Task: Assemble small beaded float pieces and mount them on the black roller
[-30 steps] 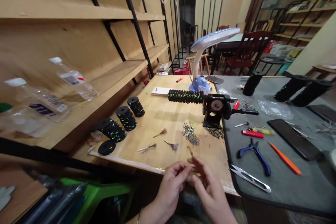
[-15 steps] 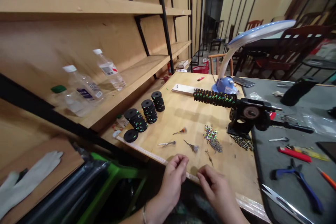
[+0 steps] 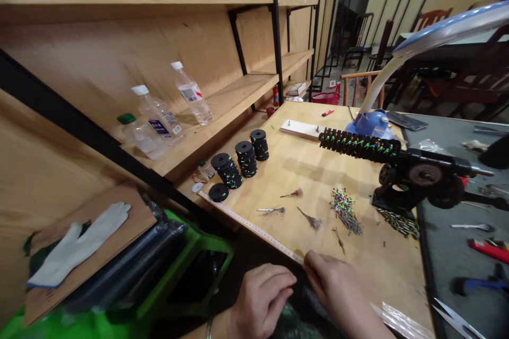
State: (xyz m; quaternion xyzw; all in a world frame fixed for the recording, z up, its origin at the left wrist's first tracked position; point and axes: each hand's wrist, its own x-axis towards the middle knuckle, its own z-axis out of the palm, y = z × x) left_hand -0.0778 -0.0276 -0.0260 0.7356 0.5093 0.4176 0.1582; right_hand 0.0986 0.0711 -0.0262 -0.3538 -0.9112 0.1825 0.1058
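Observation:
My left hand [image 3: 264,296] is low in front of the table edge, its fingers curled with thumb and fingertips close together. Beside it, my right hand [image 3: 338,288] has its fingers pinched together at the table's front edge. If either holds a fine thread or small part, I cannot make it out. Nearest on the table are a thin wire-like bundle [image 3: 339,240], a fan-shaped bundle of grey strands [image 3: 310,218], a bundle with white ends [image 3: 272,211] and an orange-tipped bundle [image 3: 293,193]. Behind them lie coloured beads [image 3: 342,201] and small grey metal pieces [image 3: 350,222].
A black winding device [image 3: 417,169] with a thread-wrapped roll [image 3: 358,145] stands at right, before a blue lamp [image 3: 371,123]. Black foam spools [image 3: 227,169] stand at the left edge. Bottles [image 3: 193,95] line the shelf. A white glove [image 3: 83,243] lies on cardboard. Scissors [image 3: 453,318] lie at right.
The view has turned left, so the table things sit further right. My left hand has dropped lower, away from the table edge; my right hand stays by the edge.

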